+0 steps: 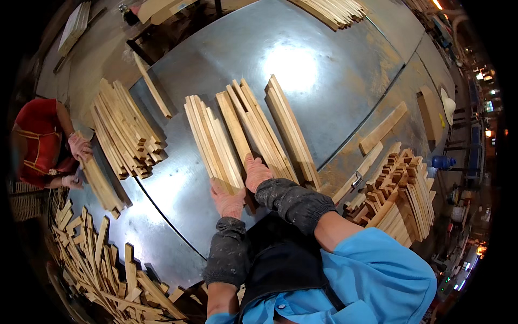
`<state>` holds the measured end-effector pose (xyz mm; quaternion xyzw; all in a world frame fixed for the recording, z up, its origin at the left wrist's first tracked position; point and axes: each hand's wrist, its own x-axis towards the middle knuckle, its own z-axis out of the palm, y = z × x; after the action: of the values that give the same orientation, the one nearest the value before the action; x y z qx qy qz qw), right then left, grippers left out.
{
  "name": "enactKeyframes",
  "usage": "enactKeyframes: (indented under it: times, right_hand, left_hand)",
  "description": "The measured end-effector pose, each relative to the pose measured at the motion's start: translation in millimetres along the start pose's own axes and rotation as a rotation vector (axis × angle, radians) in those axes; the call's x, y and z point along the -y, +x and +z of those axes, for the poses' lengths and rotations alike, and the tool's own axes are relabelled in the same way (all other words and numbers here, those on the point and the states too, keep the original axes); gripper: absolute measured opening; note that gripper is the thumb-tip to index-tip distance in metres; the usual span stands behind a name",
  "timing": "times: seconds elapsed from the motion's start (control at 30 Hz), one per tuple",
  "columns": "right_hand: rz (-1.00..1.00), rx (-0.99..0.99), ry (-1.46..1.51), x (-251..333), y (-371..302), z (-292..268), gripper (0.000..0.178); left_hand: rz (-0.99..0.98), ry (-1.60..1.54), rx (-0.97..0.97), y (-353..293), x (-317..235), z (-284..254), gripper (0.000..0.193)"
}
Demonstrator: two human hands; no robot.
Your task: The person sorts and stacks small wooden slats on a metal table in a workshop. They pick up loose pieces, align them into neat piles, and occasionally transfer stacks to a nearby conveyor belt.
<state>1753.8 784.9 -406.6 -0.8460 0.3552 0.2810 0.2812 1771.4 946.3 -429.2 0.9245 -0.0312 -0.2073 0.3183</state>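
My left hand (228,202), in a pinkish work glove, is closed around the near end of a row of wooden slats (209,141). Just to its right, my right hand (257,172), gloved alike, grips the near part of a single flat wooden slat (231,120). That slat lies along the left side of another row of slats (263,137). Farther right, a narrower row of slats (291,132) lies apart from them. Dark sleeve covers hide both my wrists, and the undersides of the held pieces cannot be seen.
A co-worker in red (40,137) handles slats (100,186) at the left, beside a larger stack (127,127). Loose offcuts (102,264) are heaped at lower left. Stacked wood (402,197) stands at right near a blue jug (443,162). The metal table (183,70) has seams.
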Motion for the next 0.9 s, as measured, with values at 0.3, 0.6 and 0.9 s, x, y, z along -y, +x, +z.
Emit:
enactKeyframes:
  times: [0.3,0.6,0.9]
  right_hand:
    - [-0.276,0.28,0.238,-19,-15,0,0.089]
    - [0.006,-0.563,0.344,-88,-4,-39,0.068]
    - [-0.31,-0.257,0.437,-73,16,-4,0.076]
  left_hand:
    - [-0.138,-0.68,0.225,16,-9,-25,0.096]
    - [-0.087,-0.463,0.091,27,40,4,0.098]
    - [-0.106,-0.41,0.204,37,47,-11,0.098]
